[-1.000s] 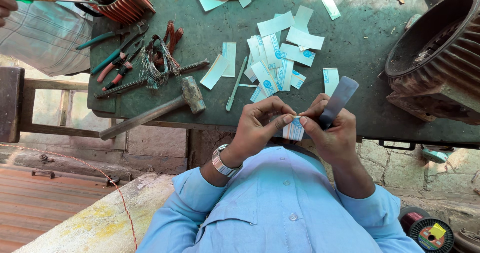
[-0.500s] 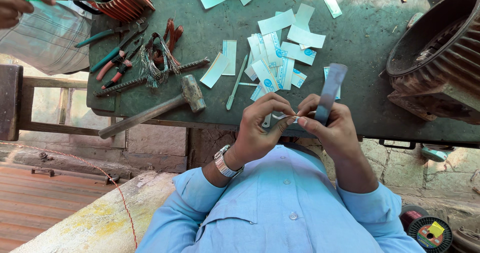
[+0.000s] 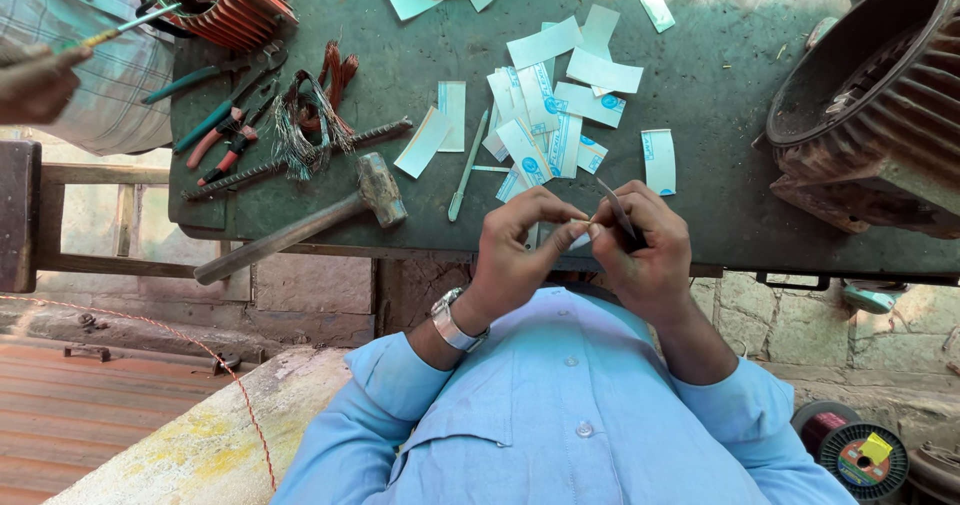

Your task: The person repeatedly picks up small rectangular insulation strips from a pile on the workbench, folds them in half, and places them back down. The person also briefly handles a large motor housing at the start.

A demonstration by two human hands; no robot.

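Note:
My left hand (image 3: 518, 250), with a wristwatch, and my right hand (image 3: 648, 250) meet just over the near edge of the green table (image 3: 720, 180). Both pinch a small pale paper slip (image 3: 580, 227) between fingertips; most of it is hidden. My right hand also holds a dark flat blade-like tool (image 3: 616, 210), seen nearly edge-on. A heap of pale blue paper slips (image 3: 555, 100) lies on the table right beyond my hands.
A hammer (image 3: 372, 193), pliers (image 3: 225, 137) and a copper wire bundle (image 3: 322, 90) lie at the left. A large motor housing (image 3: 870, 105) stands at the right, a smaller one (image 3: 225, 0) far left. Another person's hand (image 3: 40, 80) holds a thin tool. A wire spool (image 3: 850, 453) sits below.
The paper slip, open between my fingers a second ago, is now pinched small. The dark tool has swung from tilted up and broadside to edge-on, closer to my fingers.

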